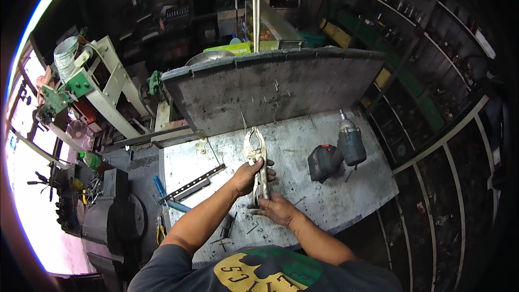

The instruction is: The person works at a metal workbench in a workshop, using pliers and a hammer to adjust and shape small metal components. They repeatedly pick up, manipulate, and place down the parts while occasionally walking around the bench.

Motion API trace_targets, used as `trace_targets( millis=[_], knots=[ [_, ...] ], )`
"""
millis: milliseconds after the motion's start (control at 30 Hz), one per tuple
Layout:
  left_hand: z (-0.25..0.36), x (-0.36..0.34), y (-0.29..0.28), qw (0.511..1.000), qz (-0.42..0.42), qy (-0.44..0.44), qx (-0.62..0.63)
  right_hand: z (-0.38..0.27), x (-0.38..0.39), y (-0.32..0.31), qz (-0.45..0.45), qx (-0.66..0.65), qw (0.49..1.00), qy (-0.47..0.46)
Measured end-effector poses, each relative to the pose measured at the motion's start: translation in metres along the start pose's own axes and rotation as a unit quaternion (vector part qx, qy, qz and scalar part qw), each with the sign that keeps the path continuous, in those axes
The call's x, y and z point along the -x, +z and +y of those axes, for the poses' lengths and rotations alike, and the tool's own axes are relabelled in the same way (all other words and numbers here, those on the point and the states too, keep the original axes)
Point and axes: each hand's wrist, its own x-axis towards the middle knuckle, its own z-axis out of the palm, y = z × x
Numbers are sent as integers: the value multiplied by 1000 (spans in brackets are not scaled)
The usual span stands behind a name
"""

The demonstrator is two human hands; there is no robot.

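A pair of metal locking pliers with wide curved jaws is held over the worktable, jaws pointing away from me. My left hand is closed round its body just below the jaws, thumb on top. Lower down, my right hand grips the handle end, its fingers partly hidden behind the handles. The jaws look parted, with nothing visible between them. To the right, a cordless impact wrench lies on the table. A perforated metal strip and a blue-handled tool lie to the left of my left forearm.
The metal worktable carries scattered small bits and a dark tool near my left forearm. An upright steel plate closes off its far edge. Yellow-handled pliers and a dark round-bodied machine stand left. Shelves line the right.
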Motion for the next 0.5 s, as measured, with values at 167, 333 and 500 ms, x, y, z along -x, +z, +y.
trace_targets(
  millis=[167, 333, 500],
  knots=[
    [9, 6, 5, 998, -57, -36, -7, 2, -11, -1, -160, -168, 973, -22],
    [21, 14, 3, 997, -75, -29, -3, -2, -22, 5, -220, -207, 953, -10],
    [34, 15, 0, 999, -46, -8, -24, -8, -36, 6, -235, -189, 953, -11]
  ],
)
